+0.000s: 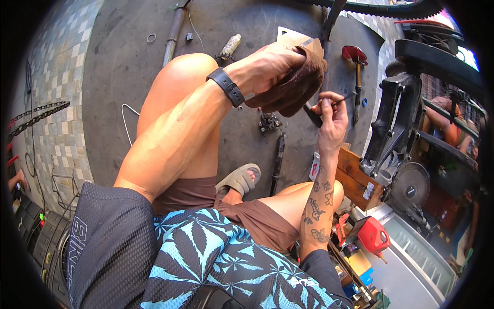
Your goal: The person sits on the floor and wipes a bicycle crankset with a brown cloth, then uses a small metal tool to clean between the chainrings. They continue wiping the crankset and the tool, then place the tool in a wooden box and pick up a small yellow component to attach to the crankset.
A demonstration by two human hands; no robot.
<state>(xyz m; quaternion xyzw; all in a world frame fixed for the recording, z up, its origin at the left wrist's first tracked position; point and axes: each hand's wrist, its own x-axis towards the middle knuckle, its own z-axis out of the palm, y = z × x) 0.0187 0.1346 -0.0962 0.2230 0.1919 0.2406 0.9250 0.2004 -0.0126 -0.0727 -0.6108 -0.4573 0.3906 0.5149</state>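
Note:
My left hand (272, 64), with a black watch on its wrist, is closed on a dark brown cloth (293, 87) that hangs in folds above the mat. To the right of the cloth, my right hand (333, 121) is raised with its fingers pinched together. A thin dark piece shows by those fingertips, too small to name. Behind both hands a dark upright tube (327, 31) runs down from the top, partly hidden by the cloth. Under the cloth lies a small black metal part (268, 122), and a black rod (278, 159) lies nearer to me.
A dark mat (128, 41) covers the floor. A red-headed tool (355, 54) and a grey tube (175, 33) lie on it. Black frame parts (386, 113), a fan (410, 188) and a red jug (373, 234) stand at the right. Another person (453, 126) shows at the far right.

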